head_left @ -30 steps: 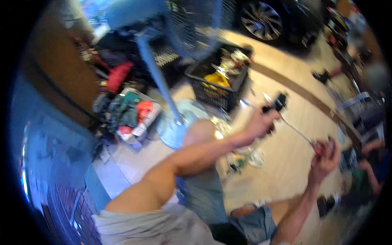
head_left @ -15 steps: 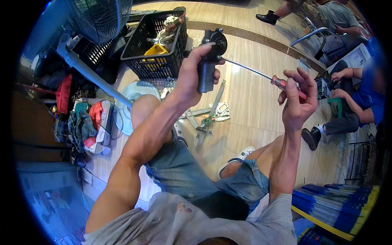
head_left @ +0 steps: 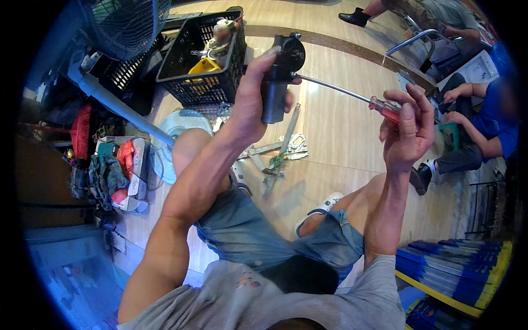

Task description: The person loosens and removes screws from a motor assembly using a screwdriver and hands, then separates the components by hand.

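Note:
My left hand (head_left: pixel 254 99) is wrapped round a black electric motor (head_left: pixel 274 102) with a round gear housing on top, holding it upright above the floor. Small screws stick out at the housing's edge. In my right hand (head_left: pixel 407 129) is a screwdriver (head_left: pixel 388 109) with a clear red handle, gripped between fingers and thumb. Its long shaft runs left, and the tip meets a screw on the right side of the housing. Past the motor, on the floor, lies a metal window-regulator-like frame (head_left: pixel 280 154) with crossed arms.
A black plastic crate (head_left: pixel 195 91) with parts and a yellow piece stands at the far left. Beside it are a standing fan (head_left: pixel 124 27) and its pale blue base (head_left: pixel 165 159). A box of cloths (head_left: pixel 129 170) sits left. A person in blue (head_left: pixel 495 121) sits at right.
The view has shifted slightly. My right hand and the screwdriver handle have moved a little right and the fingers have turned on the handle; the tip stays at the same screw.

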### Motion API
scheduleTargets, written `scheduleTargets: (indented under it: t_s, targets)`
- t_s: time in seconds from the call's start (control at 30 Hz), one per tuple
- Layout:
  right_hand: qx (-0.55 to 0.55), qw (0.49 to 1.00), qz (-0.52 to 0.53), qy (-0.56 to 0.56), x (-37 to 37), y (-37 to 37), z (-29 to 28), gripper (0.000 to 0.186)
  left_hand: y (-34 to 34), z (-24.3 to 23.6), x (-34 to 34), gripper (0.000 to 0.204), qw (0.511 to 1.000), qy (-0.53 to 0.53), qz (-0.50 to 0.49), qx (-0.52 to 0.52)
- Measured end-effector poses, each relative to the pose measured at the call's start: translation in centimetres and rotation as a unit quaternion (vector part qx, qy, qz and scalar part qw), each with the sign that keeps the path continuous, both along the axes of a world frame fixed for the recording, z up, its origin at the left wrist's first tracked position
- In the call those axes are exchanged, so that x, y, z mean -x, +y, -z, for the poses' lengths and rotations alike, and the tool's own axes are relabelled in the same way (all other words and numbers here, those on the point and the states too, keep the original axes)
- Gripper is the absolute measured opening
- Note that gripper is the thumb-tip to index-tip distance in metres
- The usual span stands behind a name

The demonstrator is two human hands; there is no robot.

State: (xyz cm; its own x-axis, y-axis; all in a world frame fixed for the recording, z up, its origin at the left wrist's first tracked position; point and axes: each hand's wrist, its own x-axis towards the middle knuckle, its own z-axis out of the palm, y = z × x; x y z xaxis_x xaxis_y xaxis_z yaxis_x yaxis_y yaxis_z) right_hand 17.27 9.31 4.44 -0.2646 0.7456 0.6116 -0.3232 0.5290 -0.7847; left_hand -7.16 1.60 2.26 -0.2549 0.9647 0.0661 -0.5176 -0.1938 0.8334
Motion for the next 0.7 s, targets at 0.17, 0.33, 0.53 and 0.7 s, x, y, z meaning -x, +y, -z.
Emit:
scheduleTargets:
  t_s: [0.17, 0.33, 0.53, 0.7]
  targets:
    - [-0.082, 0.992, 0.089, -0.019, 0.3, 0.0, -0.1, 0.034, 0.4, 0.2, -0.8, 0.049, 0.999, 0.039, -0.015, 0.009]
    - [-0.018, 0.998, 0.062, -0.003, 0.0, -0.2, -0.2, 0.034, 0.2, 0.7, -0.2, 0.049, 0.998, 0.061, -0.005, 0.011]
    - [-0.142, 0.980, 0.139, -0.027, 0.3, 0.2, 0.0, 0.030, 0.4, 0.8, -0.4, 0.051, 0.997, 0.078, 0.016, 0.016]
    - [-0.017, 0.998, 0.043, -0.049, -0.8, -0.2, -0.2, 0.028, 0.3, 0.9, -0.6, 0.050, 0.996, 0.081, 0.009, 0.026]
